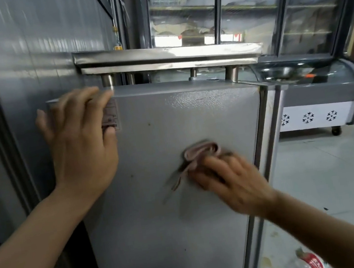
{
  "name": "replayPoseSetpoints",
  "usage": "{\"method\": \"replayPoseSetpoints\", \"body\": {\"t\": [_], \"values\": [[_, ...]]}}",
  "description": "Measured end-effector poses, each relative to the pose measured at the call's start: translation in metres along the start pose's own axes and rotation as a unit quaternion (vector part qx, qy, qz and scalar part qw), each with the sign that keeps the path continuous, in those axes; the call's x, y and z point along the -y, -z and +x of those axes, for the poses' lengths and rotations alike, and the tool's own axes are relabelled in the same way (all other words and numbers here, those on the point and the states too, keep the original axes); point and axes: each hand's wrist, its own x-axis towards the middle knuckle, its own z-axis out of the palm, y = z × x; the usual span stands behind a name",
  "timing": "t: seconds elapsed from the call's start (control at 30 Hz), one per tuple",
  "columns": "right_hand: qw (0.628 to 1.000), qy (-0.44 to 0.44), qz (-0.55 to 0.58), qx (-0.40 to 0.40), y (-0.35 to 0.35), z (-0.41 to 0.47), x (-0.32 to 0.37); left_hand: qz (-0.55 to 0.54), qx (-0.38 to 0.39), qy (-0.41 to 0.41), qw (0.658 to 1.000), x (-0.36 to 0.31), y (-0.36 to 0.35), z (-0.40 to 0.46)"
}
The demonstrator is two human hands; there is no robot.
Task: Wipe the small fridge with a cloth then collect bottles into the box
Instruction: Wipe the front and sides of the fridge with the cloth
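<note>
The small grey fridge fills the middle of the view, its textured side panel facing me. My left hand lies flat and spread against the panel's upper left corner, partly covering a label sticker. My right hand presses a bunched pinkish cloth against the panel at mid height; both are motion-blurred. A clear plastic bottle with a red label lies low at the bottom right, behind the fridge's glass front. No box is in view.
A stainless steel shelf on short posts sits on top of the fridge. A grey wall panel stands to the left. Behind are a glass-door display cooler and a wheeled chest freezer. A pale tiled floor lies to the right.
</note>
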Motion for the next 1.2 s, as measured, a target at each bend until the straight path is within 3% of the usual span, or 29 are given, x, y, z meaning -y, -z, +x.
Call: {"method": "replayPoseSetpoints", "body": {"t": [0.2,0.3,0.43,0.5,0.57,0.63,0.7,0.77,0.87,1.0,1.07,1.13,1.2], "values": [[0.976,-0.181,-0.003,-0.120,0.002,0.093,-0.017,0.001,-0.008,0.032,0.999,0.039,0.011,0.000],[0.987,-0.117,0.008,-0.109,-0.014,0.094,0.016,-0.029,-0.022,0.024,0.999,0.040,0.005,0.002],[0.997,0.067,0.042,0.018,-0.022,0.061,0.057,-0.048,-0.019,0.024,0.998,0.041,0.005,0.002],[0.994,0.102,0.034,0.029,-0.017,0.062,0.051,-0.051,-0.009,0.021,0.998,0.043,0.009,0.002],[0.997,0.069,0.001,-0.019,-0.011,0.078,0.034,-0.057,-0.001,0.012,0.998,0.045,0.012,0.003],[0.996,-0.039,-0.015,-0.081,-0.006,0.105,0.014,-0.071,0.008,0.005,0.997,0.049,0.014,0.003],[0.986,-0.115,0.014,-0.122,-0.006,0.131,0.009,-0.087,0.014,0.006,0.996,0.051,0.014,0.001],[0.981,-0.134,0.048,-0.134,-0.012,0.144,0.020,-0.100,0.018,0.005,0.995,0.053,0.013,0.000],[0.985,-0.106,0.084,-0.112,-0.021,0.132,0.041,-0.115,0.038,-0.004,0.993,0.057,0.016,0.000],[0.993,0.090,0.069,0.039,-0.026,0.092,0.068,-0.132,0.078,0.003,0.988,0.067,0.028,-0.005],[0.985,0.156,0.022,0.074,-0.023,0.088,0.066,-0.139,0.109,0.013,0.984,0.070,0.034,-0.011],[0.991,0.125,-0.006,0.042,-0.018,0.108,0.052,-0.168,0.138,0.036,0.975,0.071,0.038,-0.018],[1.000,0.008,0.012,-0.024,-0.014,0.144,0.040,-0.215,0.153,0.070,0.962,0.073,0.041,-0.024]]}}
